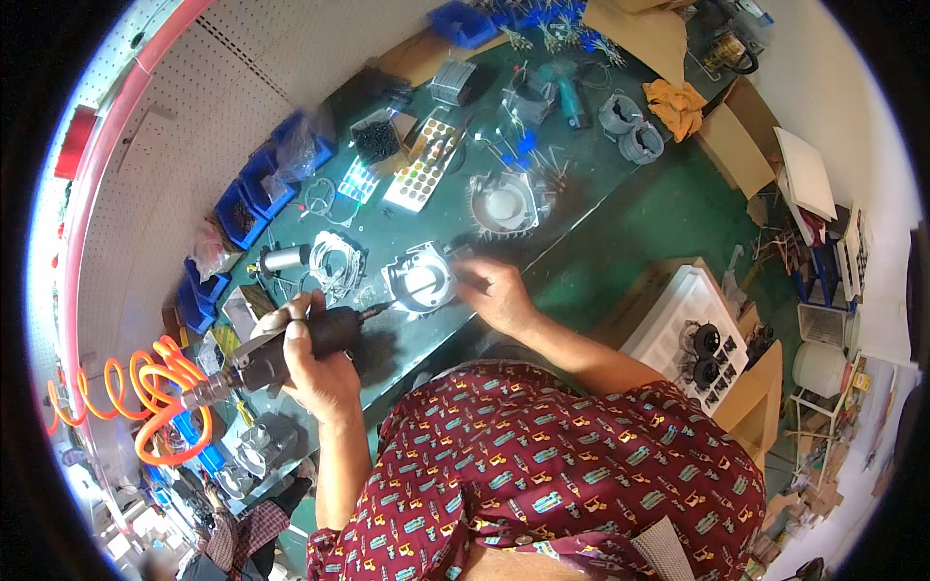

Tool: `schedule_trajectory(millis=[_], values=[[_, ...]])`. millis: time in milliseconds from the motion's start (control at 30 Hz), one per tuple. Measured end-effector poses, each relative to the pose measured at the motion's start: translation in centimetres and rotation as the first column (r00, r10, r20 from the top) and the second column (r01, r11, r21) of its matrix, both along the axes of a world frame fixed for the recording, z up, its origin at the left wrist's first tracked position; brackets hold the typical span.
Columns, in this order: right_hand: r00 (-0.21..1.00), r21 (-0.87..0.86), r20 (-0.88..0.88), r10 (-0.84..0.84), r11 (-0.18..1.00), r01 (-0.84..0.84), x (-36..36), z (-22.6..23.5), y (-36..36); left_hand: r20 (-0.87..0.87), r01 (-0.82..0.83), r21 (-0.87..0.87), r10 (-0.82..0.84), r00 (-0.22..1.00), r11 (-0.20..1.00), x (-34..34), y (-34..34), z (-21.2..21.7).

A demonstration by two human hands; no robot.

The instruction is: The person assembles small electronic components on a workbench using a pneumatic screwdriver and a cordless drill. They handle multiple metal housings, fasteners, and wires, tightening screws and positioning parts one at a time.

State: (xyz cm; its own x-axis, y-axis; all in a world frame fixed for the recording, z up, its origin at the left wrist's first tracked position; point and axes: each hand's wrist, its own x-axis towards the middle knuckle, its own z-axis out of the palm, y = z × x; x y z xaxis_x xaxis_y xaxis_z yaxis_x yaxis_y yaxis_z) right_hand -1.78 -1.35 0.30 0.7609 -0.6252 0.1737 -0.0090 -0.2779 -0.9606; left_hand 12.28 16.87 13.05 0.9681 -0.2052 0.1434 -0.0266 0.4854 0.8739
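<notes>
The left hand (312, 360) clamps a dark cylindrical pneumatic screwdriver (291, 351), its bit touching a silvery round metal motor housing (421, 279) on the green workbench (581, 184). The right hand (496, 293) grips the housing's edge.

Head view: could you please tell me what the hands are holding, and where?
Left hand grips the pneumatic screwdriver around its body; right hand steadies the metal housing at its side.
</notes>
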Motion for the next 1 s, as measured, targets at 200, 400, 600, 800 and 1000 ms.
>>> schedule_trajectory(millis=[200,400,600,800,1000], values=[[0.992,-0.249,-0.119,-0.050,0.968,0.019,-0.7,-2.4,0.9,0.171,0.064,0.129,-0.085,0.982,0.990,-0.6,-1.7,-3.0],[0.990,-0.285,-0.140,0.005,0.957,-0.045,0.1,-3.5,1.6,0.175,0.144,0.274,-0.197,0.965,0.951,-1.6,-3.0,-4.6],[0.965,-0.281,-0.260,-0.019,0.958,-0.057,0.3,-4.2,2.1,0.196,0.133,0.296,-0.197,0.961,0.946,-1.8,-3.4,-4.9],[0.987,-0.189,-0.157,0.012,0.981,-0.042,0.5,-3.5,2.7,0.264,0.336,0.488,-0.504,0.822,0.805,-2.7,-5.1,-3.3],[0.988,-0.172,-0.151,0.024,0.984,-0.050,0.8,-3.9,2.7,0.151,0.427,0.603,-0.623,0.768,0.673,-3.6,-7.4,-1.4]])
